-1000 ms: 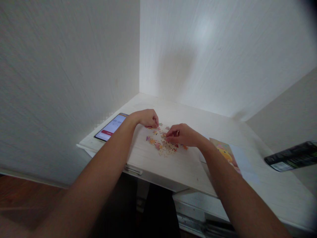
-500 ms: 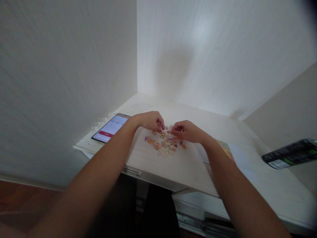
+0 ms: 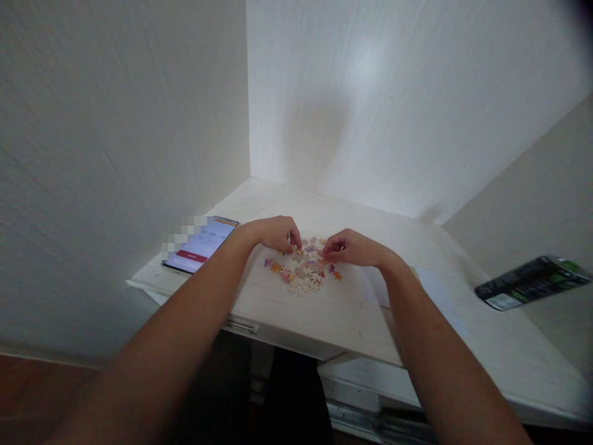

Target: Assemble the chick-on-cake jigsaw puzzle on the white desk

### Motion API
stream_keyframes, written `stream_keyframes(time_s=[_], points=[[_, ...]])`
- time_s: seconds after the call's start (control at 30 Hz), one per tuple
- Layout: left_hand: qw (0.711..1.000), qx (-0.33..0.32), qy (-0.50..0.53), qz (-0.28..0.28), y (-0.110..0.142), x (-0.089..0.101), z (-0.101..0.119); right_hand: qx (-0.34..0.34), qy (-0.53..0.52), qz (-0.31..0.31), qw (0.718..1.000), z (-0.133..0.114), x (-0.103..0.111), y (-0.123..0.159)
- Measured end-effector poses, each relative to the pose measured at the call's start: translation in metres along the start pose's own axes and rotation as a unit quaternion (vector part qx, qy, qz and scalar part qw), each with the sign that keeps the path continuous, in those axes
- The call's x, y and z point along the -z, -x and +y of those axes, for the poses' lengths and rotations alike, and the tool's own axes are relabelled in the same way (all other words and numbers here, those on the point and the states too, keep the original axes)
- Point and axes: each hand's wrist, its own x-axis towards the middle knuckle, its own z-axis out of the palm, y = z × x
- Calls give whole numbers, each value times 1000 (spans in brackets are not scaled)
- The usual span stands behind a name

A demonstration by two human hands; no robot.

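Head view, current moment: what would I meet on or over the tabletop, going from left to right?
Smartphone showing a timer → left hand → right hand → black cylindrical container. Left out: the jigsaw pieces and the white paper, whose spans overlap the hands'.

There are two hands: one bare left hand (image 3: 280, 235) and one bare right hand (image 3: 349, 247). The small, flat cream, orange, pink and purple jigsaw pieces (image 3: 303, 284) number well over a dozen; overlap and size prevent an exact count. There is one flat rectangular smartphone (image 3: 208, 242) with a lit screen, one black-and-green cylindrical container (image 3: 523, 284), one white wooden desk (image 3: 324, 321), two legs in dark trousers (image 3: 299, 395), and at least one sheet of white paper (image 3: 438, 293).
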Motion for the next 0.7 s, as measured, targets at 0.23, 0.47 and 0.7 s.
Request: stream_keyframes(time_s=[0.23,0.47,0.7], points=[[1000,17,8,4,-1,1,1,-2,58,59,997,-10,-13,-10],[996,47,-7,80,-2,1,1,-6,81,69,994,-12,-18,-11],[994,60,-5,90,-4,0,3,5,105,75,992,-17,-20,-12]])
